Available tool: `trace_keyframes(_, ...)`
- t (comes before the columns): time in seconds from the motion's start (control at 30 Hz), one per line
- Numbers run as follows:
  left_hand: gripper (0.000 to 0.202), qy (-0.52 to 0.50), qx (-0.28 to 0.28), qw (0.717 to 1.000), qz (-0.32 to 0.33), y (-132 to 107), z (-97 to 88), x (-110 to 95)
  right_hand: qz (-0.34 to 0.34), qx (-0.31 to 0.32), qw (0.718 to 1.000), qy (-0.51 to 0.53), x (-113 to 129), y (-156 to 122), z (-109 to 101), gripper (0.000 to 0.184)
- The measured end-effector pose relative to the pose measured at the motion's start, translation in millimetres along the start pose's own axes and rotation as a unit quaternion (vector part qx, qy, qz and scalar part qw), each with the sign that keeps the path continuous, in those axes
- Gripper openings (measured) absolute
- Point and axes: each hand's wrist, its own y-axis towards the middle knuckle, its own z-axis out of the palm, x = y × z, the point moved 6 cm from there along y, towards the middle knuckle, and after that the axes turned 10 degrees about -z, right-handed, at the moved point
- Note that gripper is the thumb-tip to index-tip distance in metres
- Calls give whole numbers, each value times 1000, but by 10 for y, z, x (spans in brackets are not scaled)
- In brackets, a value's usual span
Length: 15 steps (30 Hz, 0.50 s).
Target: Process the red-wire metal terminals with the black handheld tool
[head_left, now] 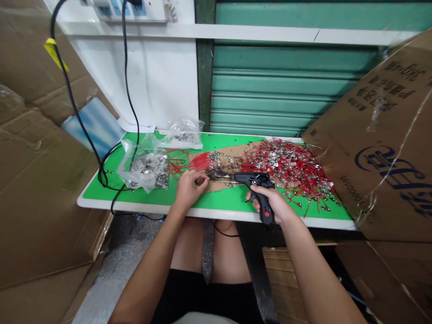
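Observation:
My right hand grips a black pistol-shaped soldering gun with a red switch, its tip pointing left over a brown cardboard sheet. My left hand pinches a small piece just left of the gun's tip; what it holds is too small to make out. A bundle of red wires lies just beyond my left hand. A large heap of red wires with metal ring terminals spreads to the right of the gun.
A green-topped table carries clear plastic bags of metal parts at left and back. Black cables hang down at left. Cardboard boxes crowd both sides. A green shutter stands behind.

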Motion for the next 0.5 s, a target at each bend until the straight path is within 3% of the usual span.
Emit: trace_keyframes(0.5,17,14,2,1000,-8,8,9,-1,0,22,999,24,-5,1,14,40)
